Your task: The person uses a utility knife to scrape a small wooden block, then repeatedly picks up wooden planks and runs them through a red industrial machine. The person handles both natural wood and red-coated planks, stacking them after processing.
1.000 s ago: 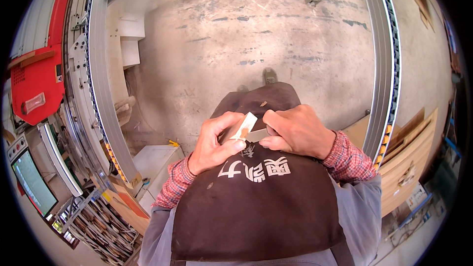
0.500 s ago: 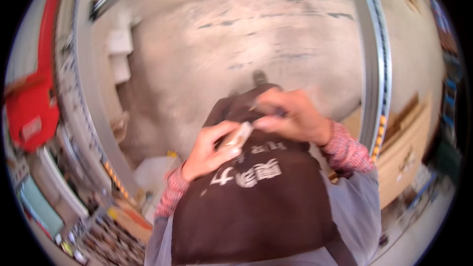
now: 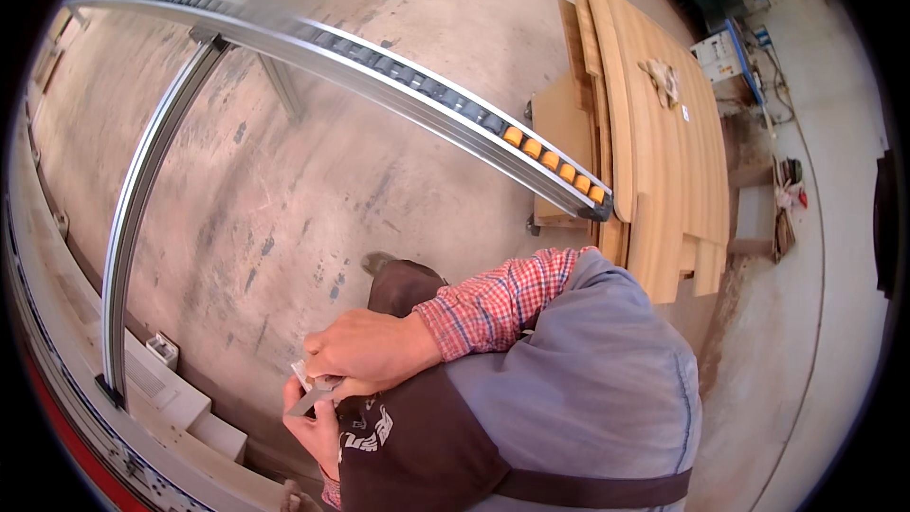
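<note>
Grey and flat, a strip (image 3: 309,401) is held by the right hand (image 3: 368,353) left of the brown apron (image 3: 422,436); beside it, a pale block (image 3: 300,374) seems pinched by the left hand (image 3: 317,433), whose fingers could be scraped by a slip.

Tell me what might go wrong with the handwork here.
The flat metal strip crosses close to the left hand's fingers; if its edge is sharp, a slip by the right hand could cut them.

The small pale block seems held only by the fingers, with no bench beneath, so it could twist or drop.
</note>
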A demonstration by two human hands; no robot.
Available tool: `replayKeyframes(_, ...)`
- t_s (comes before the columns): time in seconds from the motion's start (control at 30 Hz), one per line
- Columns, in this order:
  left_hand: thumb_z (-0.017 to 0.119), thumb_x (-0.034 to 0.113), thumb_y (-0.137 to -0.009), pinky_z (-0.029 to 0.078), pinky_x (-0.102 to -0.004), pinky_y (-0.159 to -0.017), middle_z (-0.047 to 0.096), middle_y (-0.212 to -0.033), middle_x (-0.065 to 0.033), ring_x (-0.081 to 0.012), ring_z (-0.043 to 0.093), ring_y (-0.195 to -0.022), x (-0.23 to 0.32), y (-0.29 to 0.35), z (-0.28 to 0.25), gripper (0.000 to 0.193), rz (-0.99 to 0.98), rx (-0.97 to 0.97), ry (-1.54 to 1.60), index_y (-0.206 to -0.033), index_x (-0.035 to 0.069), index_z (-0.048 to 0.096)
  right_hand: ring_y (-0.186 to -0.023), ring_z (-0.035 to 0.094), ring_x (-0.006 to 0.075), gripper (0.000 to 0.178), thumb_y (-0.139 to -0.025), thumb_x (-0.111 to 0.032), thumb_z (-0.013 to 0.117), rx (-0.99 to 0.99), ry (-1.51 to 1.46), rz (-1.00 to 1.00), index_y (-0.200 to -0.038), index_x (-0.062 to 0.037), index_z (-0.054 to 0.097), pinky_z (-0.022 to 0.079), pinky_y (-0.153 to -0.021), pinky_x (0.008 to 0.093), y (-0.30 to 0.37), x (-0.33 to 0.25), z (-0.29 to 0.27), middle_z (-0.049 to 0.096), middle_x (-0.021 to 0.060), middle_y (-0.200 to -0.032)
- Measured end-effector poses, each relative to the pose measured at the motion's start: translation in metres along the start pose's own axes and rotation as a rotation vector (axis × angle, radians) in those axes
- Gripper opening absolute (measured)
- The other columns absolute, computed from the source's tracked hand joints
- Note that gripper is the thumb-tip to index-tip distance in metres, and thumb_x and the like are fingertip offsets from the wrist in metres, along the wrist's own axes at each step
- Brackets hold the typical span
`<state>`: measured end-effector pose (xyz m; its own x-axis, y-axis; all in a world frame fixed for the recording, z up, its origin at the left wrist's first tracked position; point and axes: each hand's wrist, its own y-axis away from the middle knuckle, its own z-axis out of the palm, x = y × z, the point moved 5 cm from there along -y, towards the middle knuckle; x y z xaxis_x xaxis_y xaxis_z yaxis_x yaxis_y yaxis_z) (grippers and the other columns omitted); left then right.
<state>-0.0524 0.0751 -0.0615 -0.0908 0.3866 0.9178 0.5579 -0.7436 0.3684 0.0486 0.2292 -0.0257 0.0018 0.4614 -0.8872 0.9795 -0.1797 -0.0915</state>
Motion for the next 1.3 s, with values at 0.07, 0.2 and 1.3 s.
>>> replayKeyframes(0.07, 0.058, 0.01, -0.086, 0.047, -0.0289, -0.084, 0.062, -0.104, -0.0098, -0.0138, 0.056, -0.094, -0.014, -0.001, -0.004, 0.035, 0.012, -0.017, -0.027, -0.114, -0.009, 0.058, -0.074, 0.062, 0.034, 0.03, -0.081, -0.03, 0.075, 0.026, -0.029, 0.015, -0.08, -0.0056, 0.059, 0.047, -0.06, 0.0446, 0.004, 0.002, -0.004, 0.058, 0.0104, -0.085)
replayKeyframes(0.2, 0.063, 0.014, -0.089, 0.048, -0.0326, -0.087, 0.062, -0.11, -0.0127, -0.0172, 0.059, -0.098, -0.035, -0.004, -0.015, 0.039, -0.059, -0.121, -0.105, -0.118, -0.011, 0.059, -0.079, 0.063, 0.0345, 0.026, -0.082, -0.027, 0.073, 0.088, -0.025, 0.032, -0.085, -0.005, 0.059, 0.048, -0.062, 0.0452, 0.012, 0.002, -0.007, 0.059, 0.0106, -0.086)
replayKeyframes(1.3, 0.078, 0.018, -0.082, 0.052, -0.0322, -0.081, 0.071, -0.1, -0.0126, -0.0202, 0.067, -0.089, 0.01, -0.004, 0.007, 0.035, -0.011, -0.109, -0.248, -0.107, -0.004, 0.068, -0.063, 0.062, 0.0264, 0.024, -0.084, -0.021, 0.073, -0.126, -0.42, 0.102, -0.088, 0.0009, 0.064, 0.048, -0.06, 0.0367, -0.006, 0.019, -0.015, 0.064, 0.0183, -0.073)
